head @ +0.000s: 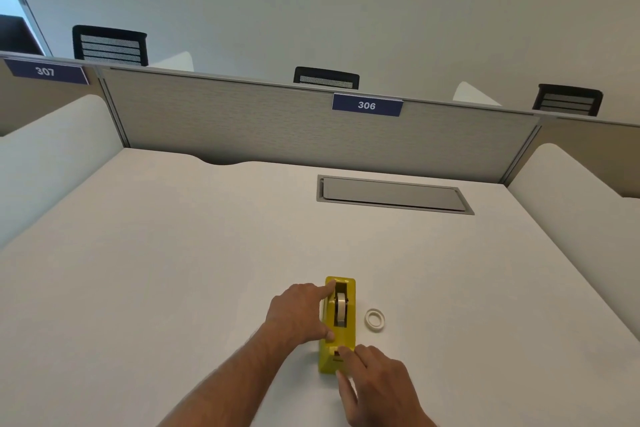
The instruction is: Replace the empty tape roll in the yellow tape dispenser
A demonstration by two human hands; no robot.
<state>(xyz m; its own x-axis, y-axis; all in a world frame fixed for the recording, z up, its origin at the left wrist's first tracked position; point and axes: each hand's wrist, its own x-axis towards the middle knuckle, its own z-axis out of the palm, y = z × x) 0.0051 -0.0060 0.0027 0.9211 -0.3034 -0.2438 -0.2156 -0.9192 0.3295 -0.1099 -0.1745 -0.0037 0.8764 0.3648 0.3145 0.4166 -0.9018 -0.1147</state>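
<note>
The yellow tape dispenser (346,336) stands on the white desk (173,270), its long axis pointing away from me. A roll (341,308) sits upright in its slot. My left hand (298,314) rests against the dispenser's left side, forefinger on the far top edge, thumb on the near side. My right hand (374,381) is at the near cutter end, with forefinger and thumb pinched on the dispenser's near end. A white tape ring (375,319) lies flat on the desk just right of the dispenser, touched by neither hand.
A grey cable hatch (391,196) is set into the desk at the back right. A grey partition (277,121) with a "306" label closes the far edge; white side dividers (571,191) flank the desk. Black chairs (110,45) stand beyond the partition.
</note>
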